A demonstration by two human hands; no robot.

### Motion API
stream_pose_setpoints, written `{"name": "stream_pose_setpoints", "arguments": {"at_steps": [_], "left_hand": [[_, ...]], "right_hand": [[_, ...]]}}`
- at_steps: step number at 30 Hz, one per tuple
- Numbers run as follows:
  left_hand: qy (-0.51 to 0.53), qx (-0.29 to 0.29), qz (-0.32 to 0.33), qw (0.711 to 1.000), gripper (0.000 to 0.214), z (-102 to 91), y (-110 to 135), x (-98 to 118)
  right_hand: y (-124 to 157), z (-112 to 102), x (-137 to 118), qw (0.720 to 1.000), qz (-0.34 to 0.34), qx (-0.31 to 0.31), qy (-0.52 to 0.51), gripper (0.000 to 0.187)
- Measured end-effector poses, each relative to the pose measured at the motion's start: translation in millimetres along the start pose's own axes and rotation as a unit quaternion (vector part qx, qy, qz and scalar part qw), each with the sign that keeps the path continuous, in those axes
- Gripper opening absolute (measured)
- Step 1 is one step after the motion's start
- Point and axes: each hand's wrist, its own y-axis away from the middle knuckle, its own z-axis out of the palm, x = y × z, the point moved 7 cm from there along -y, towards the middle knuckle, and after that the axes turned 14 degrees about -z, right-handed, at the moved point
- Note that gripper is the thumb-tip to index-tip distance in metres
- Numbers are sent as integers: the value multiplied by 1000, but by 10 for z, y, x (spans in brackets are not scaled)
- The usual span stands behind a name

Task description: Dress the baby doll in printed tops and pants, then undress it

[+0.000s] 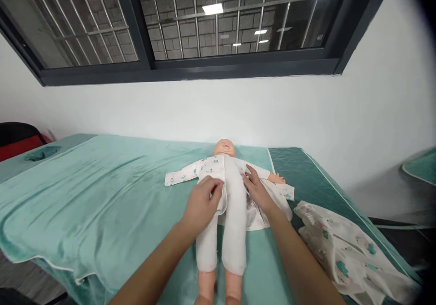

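A baby doll (225,147) lies on its back, head toward the wall, in a white padded suit (235,214) with its lower legs bare. A white printed baby shirt (213,163) covers its left-side half in my view. One sleeve is around that arm, hiding the doll's hand. The shirt's other half lies spread beneath the doll at right, the bare doll hand (277,178) above its loose sleeve. My left hand (203,200) pinches the shirt's front edge over the belly. My right hand (257,189) touches the suit's side, fingers apart.
A green blanket (112,196) covers the bed, over a darker quilted cover (289,164) at right. A crumpled printed cloth (350,250) lies at the right edge. Behind the bed are a white wall (190,110) and a barred window (218,32). A red-and-black chair (20,141) stands far left.
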Motion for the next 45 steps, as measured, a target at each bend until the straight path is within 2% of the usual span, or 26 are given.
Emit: {"name": "stream_pose_setpoints", "arguments": {"at_steps": [2,4,8,12,16,20,23,26,29,32,34,35,37,38,40,42,43,45], "left_hand": [[-9,49,12,999,25,-72,-230,-65],[-55,59,28,996,29,3,-453,-102],[-147,-19,45,988,44,389,-805,-61],[-178,-73,74,979,46,614,-1027,213],[-268,-84,108,954,39,807,-1133,640],[-328,-157,164,917,28,1250,-1112,1072],[-347,-231,159,895,28,1601,-1140,1177],[-362,-272,141,880,25,1791,-1226,1111],[-364,-290,133,875,22,1809,-1312,987],[-348,-278,138,884,30,1723,-1381,906],[-338,-264,139,893,33,1658,-1417,867],[-334,-258,138,896,33,1631,-1429,847],[-328,-250,139,900,34,1585,-1441,812],[-326,-245,142,902,33,1565,-1440,799],[-322,-237,148,904,32,1531,-1429,781],[-321,-232,154,905,31,1509,-1407,772],[-321,-230,156,905,30,1502,-1395,769],[-324,-226,160,905,30,1497,-1373,767]], "right_hand": [[-4,-1,10,1000,5,2,-3,76],[-8,2,6,1000,4,-2,-3,76],[-17,31,-100,999,-36,-20,6,72],[-5,74,-274,996,-81,-35,13,66],[7,122,-385,993,-100,-58,7,55],[23,128,-406,994,-100,-53,2,48],[47,153,-444,991,-118,-58,-13,50],[77,150,-456,991,-113,-65,-39,52],[121,98,-455,987,-92,-107,-73,49],[159,-40,-468,977,-84,-164,-109,43],[142,-208,-439,979,-83,-153,-106,36],[113,-322,-401,986,-80,-119,-82,31],[57,-594,-303,997,-73,-5,37,24],[47,-719,-266,988,-68,53,127,23],[51,-873,-215,941,-45,120,313,24],[39,-884,-142,897,-11,101,430,27],[29,-863,-94,889,5,75,452,28],[8,-814,-29,889,14,33,456,23]]}}
